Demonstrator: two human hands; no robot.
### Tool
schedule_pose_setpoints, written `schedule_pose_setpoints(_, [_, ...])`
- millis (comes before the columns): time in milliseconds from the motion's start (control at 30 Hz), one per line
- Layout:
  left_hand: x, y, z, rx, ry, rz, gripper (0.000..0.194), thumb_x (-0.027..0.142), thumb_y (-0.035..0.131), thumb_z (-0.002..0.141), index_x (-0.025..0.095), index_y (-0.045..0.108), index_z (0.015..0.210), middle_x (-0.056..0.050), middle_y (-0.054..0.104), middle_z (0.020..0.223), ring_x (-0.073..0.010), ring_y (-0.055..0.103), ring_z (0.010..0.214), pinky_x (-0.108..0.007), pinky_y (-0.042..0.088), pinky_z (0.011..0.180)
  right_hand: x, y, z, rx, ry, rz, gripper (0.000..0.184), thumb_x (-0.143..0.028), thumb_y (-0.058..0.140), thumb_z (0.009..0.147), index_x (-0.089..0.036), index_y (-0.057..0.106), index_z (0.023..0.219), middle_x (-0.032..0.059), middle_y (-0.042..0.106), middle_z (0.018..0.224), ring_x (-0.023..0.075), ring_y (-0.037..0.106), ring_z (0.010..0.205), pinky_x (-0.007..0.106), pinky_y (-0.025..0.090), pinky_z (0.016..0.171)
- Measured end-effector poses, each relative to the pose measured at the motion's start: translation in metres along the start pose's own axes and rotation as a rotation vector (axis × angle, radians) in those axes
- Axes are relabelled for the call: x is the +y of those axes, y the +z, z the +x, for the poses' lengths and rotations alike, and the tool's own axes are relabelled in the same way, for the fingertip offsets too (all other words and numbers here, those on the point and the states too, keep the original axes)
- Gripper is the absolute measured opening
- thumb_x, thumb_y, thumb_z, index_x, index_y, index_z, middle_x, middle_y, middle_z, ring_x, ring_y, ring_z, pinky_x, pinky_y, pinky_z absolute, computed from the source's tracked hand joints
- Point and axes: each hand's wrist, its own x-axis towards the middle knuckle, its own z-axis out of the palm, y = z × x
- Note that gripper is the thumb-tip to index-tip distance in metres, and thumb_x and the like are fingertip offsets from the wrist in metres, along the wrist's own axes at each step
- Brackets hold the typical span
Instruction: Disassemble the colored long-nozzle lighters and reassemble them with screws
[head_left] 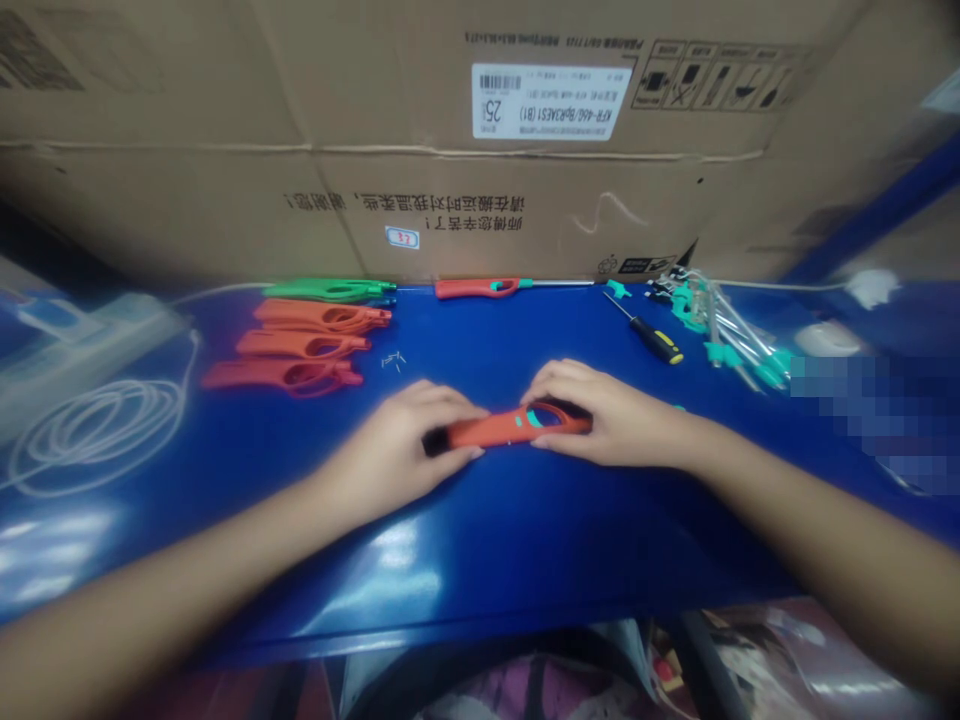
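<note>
An orange lighter body (491, 429) with a teal trigger is held level between my two hands, just above the blue table. My left hand (409, 435) grips its left end, thumb below and fingers above. My right hand (589, 410) is closed round its right end, by the oval trigger opening. The very tips of both ends are partly covered by my fingers. Beyond my left hand lie several small screws (394, 360). Orange handle shells (311, 345) and a green handle shell (330, 290) are laid in a stack to the left.
A finished-looking red lighter (476, 288) with a metal rod lies at the back. A black-and-yellow screwdriver (656, 340) rests right of it, near a pile of metal tubes with teal parts (731, 330). White coiled cable (97, 430) lies left. A cardboard box (375, 120) walls off the back.
</note>
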Motion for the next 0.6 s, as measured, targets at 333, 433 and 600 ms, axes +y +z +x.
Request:
schedule_pose_setpoints(333, [0.0003, -0.0027, -0.0011, -0.067, 0.157, 0.249, 0.029, 0.022, 0.063, 0.092, 0.014, 0.067, 0.12, -0.008, 0.071, 0.108, -0.0241, 0.062, 0.099, -0.038, 0.053, 0.087, -0.0044, 0.0028, -0.0007, -0.002, 0.003, -0.127, 0.032, -0.028, 0.064, 0.092, -0.015, 0.063, 0.122, 0.0111, 0.061, 0.115, 0.0234, 0.059, 0.105, 0.037, 0.049, 0.092])
schedule_pose_setpoints(433, [0.0016, -0.0028, -0.0011, -0.075, 0.188, 0.342, 0.032, 0.021, 0.061, 0.091, 0.012, 0.065, 0.122, -0.009, 0.071, 0.107, -0.0252, 0.062, 0.097, -0.039, 0.053, 0.084, -0.006, 0.0033, -0.0022, -0.016, 0.001, -0.18, 0.038, -0.026, 0.064, 0.091, -0.014, 0.063, 0.127, 0.0124, 0.061, 0.118, 0.0245, 0.06, 0.106, 0.038, 0.05, 0.093])
schedule_pose_setpoints(600, [-0.0038, -0.0001, -0.0003, -0.041, 0.192, 0.282, 0.027, 0.026, 0.06, 0.095, 0.015, 0.066, 0.119, -0.008, 0.072, 0.106, -0.0236, 0.062, 0.095, -0.038, 0.053, 0.083, -0.0016, 0.0052, -0.0021, 0.016, -0.056, -0.228, 0.039, -0.019, 0.064, 0.087, -0.011, 0.066, 0.124, 0.014, 0.063, 0.118, 0.0269, 0.062, 0.106, 0.041, 0.052, 0.093])
